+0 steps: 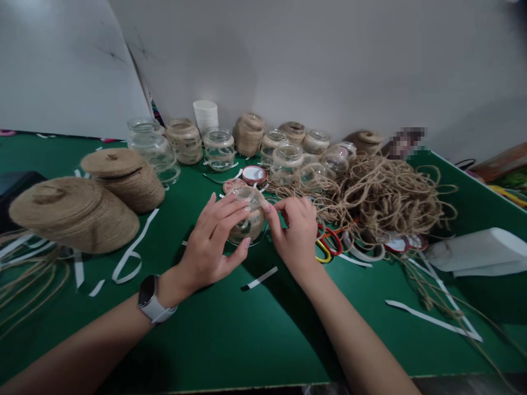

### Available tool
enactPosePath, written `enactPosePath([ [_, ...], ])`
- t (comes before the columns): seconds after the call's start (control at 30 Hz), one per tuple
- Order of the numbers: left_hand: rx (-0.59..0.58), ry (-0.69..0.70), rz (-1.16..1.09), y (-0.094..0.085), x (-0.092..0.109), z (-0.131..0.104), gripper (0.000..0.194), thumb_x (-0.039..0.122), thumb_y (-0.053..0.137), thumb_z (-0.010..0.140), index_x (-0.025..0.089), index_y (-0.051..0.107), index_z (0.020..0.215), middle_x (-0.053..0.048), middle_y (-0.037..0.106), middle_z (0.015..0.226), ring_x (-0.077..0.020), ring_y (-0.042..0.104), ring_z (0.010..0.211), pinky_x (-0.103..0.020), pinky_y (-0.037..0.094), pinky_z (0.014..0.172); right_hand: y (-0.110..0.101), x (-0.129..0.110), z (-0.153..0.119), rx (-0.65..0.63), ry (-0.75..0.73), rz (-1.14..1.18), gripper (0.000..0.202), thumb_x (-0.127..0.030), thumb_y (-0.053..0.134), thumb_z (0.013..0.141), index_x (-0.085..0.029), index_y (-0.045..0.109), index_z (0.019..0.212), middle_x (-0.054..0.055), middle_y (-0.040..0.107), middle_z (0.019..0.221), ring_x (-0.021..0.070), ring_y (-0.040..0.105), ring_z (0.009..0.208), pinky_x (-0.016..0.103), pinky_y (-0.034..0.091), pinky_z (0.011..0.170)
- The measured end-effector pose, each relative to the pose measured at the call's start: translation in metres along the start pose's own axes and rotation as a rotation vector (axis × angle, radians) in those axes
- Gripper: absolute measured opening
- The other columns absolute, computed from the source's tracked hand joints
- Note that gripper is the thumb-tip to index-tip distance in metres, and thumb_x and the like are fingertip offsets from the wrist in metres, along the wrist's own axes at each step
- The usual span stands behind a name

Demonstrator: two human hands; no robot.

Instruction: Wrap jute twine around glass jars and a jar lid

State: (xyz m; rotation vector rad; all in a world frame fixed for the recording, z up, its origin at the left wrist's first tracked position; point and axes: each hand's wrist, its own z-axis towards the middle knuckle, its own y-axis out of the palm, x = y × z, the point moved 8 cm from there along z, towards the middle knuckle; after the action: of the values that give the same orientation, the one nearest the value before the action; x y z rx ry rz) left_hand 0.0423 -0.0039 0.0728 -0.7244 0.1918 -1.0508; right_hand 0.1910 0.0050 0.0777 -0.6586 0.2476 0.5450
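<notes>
A small glass jar (252,224) with a tan band around it stands on the green table in front of me. My left hand (214,241) is closed around its left side, fingers over the upper part and thumb at the front. At the jar's right rim, the thumb and forefinger of my right hand (294,233) are pinched together. Whatever lies between those fingertips is too small to make out. Scissors with red and yellow handles (329,244) lie just right of my right hand, beside a white tape roll (366,249).
A large heap of jute twine (395,200) lies at the right. Several glass jars (220,149) and a stack of white cups (206,115) line the back. Twine-wrapped lidded jars (74,214) stand at the left. White strips (135,258) are scattered about; a white roll (481,252) lies far right.
</notes>
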Motion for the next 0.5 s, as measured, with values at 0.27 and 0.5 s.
enactPosePath([
  [0.27, 0.108, -0.053, -0.004, -0.011, -0.01, 0.0, 0.059, 0.034, 0.075, 0.078, 0.026, 0.042, 0.126, -0.012, 0.048, 0.139, -0.0313, 0.045, 0.134, -0.058, 0.036, 0.112, -0.011, -0.008, -0.004, -0.079, -0.093, 0.196, 0.014, -0.023, 0.051, 0.092, -0.021, 0.051, 0.078, 0.0, 0.051, 0.068, 0.0165, 0.046, 0.069, 0.033, 0.032, 0.067],
  [0.5, 0.007, 0.074, 0.083, -0.003, 0.005, -0.001, 0.055, 0.013, 0.063, 0.081, 0.021, 0.047, 0.133, -0.01, 0.061, 0.127, -0.0292, 0.051, 0.129, -0.059, 0.031, 0.115, -0.013, -0.015, -0.008, -0.028, -0.147, 0.138, 0.016, -0.022, 0.051, 0.094, -0.022, 0.05, 0.078, -0.001, 0.05, 0.067, 0.0168, 0.045, 0.068, 0.033, 0.031, 0.065],
])
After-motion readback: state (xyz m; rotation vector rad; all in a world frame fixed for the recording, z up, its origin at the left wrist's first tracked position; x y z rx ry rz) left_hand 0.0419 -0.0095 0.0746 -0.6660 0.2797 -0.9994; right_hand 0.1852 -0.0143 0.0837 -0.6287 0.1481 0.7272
